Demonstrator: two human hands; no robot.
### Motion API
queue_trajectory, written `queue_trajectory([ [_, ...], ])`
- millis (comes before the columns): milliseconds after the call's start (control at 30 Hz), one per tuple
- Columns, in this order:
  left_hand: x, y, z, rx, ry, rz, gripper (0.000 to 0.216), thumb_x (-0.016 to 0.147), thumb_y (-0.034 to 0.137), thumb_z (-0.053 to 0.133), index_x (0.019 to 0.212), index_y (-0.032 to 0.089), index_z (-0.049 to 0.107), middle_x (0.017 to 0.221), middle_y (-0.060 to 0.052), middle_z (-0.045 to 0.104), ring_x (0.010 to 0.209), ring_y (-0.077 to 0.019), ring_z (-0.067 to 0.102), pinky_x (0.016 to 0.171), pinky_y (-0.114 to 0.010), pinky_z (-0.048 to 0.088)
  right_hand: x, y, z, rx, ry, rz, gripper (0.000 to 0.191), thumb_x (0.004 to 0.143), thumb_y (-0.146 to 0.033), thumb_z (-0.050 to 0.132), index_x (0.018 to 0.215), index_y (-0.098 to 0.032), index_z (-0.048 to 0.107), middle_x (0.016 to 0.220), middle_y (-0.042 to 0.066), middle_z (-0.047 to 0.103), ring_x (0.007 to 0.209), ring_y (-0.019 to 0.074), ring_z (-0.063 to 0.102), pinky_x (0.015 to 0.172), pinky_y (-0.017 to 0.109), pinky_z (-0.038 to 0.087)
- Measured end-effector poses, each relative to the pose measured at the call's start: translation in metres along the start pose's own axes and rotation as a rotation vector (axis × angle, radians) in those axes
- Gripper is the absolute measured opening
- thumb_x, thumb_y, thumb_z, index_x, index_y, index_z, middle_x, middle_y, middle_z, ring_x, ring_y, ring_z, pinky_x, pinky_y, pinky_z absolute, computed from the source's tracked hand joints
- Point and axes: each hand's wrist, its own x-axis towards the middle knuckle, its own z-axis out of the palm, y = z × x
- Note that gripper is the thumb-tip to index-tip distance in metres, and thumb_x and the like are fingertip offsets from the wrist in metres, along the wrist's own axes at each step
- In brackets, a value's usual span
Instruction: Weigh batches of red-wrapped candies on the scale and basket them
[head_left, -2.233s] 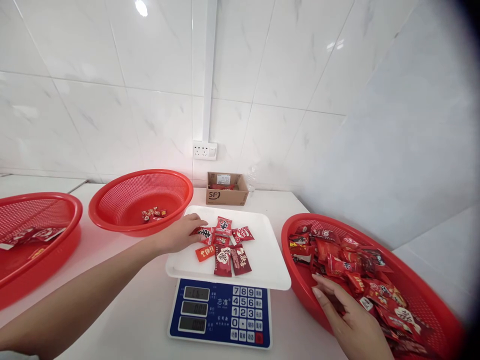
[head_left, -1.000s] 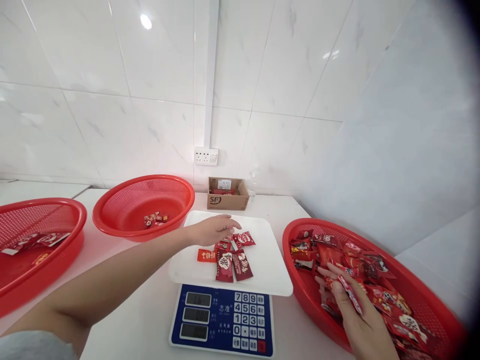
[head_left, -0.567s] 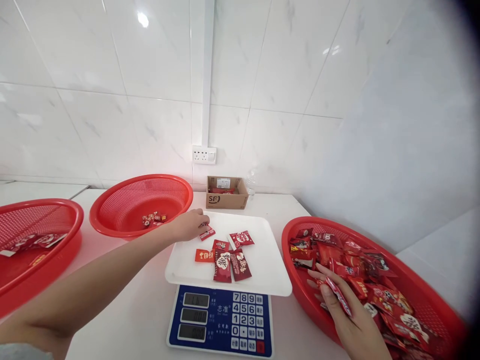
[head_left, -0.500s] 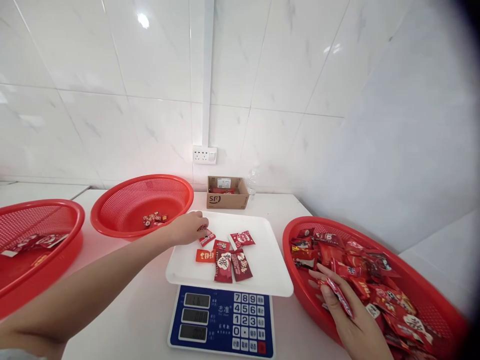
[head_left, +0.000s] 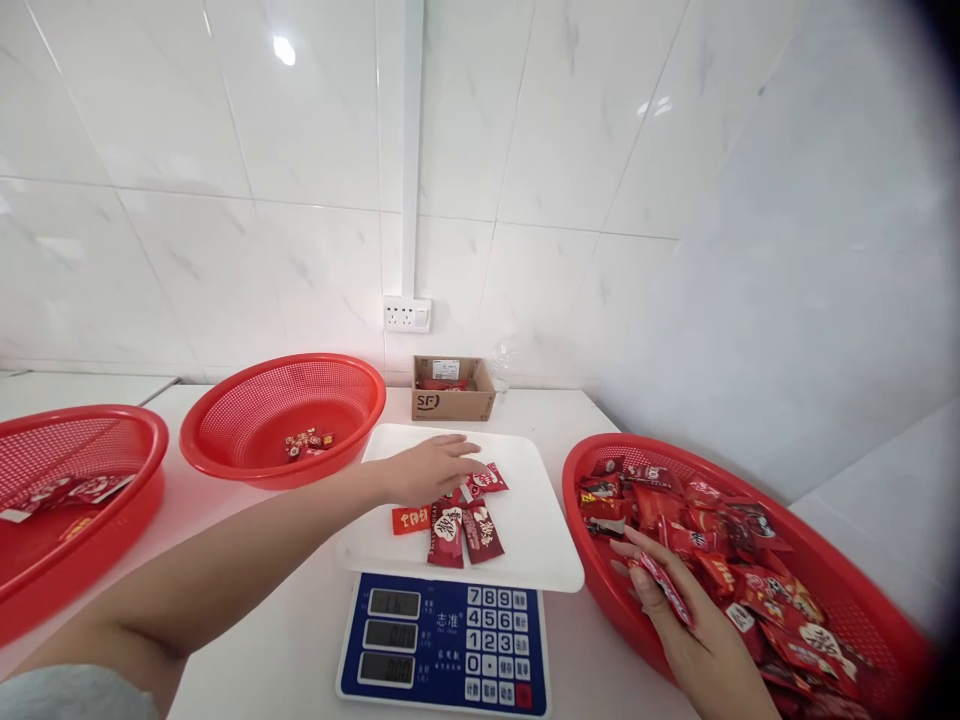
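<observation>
My left hand (head_left: 435,470) hovers over the white tray (head_left: 536,545) of a weighing scale (head_left: 442,645), palm down and fingers stretched, close to a red packet (head_left: 489,478). Nearer on the tray lie two dark red packets, one on the left (head_left: 447,538) and one on the right (head_left: 481,532), beside a small orange-red packet (head_left: 411,520). Part of the tray is hidden under my hand and forearm. At the right, my right hand (head_left: 686,610) pinches a slim red candy packet (head_left: 666,588) over the edge of a red basket (head_left: 581,470) heaped with similar packets (head_left: 765,590).
Two more red perforated baskets stand on the left, one farther back (head_left: 225,420) and one at the frame edge (head_left: 154,450); each holds a few packets. A cardboard box (head_left: 454,405) with red packets sits behind the scale, against the tiled wall (head_left: 315,250).
My left hand has moved right across the tray, from its left side toward the red packet, and its curled fingers have straightened. My right hand keeps its packet, almost unmoved.
</observation>
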Motion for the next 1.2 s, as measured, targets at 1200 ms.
queue_trajectory([
  [1200,0.022,0.023,0.013,-0.004,-0.105,0.034,0.064,0.081,0.054,0.051,0.135,0.024,0.039,0.144,-0.01,0.037,0.138,-0.0285,0.019,0.108,-0.047,0.019,-0.003,-0.006,0.0,-0.052,0.024,-0.048,0.052,0.08,-0.059,0.046,0.118,-0.025,0.056,0.118,0.008,0.063,0.117,0.0266,0.052,0.1,0.04,0.04],
])
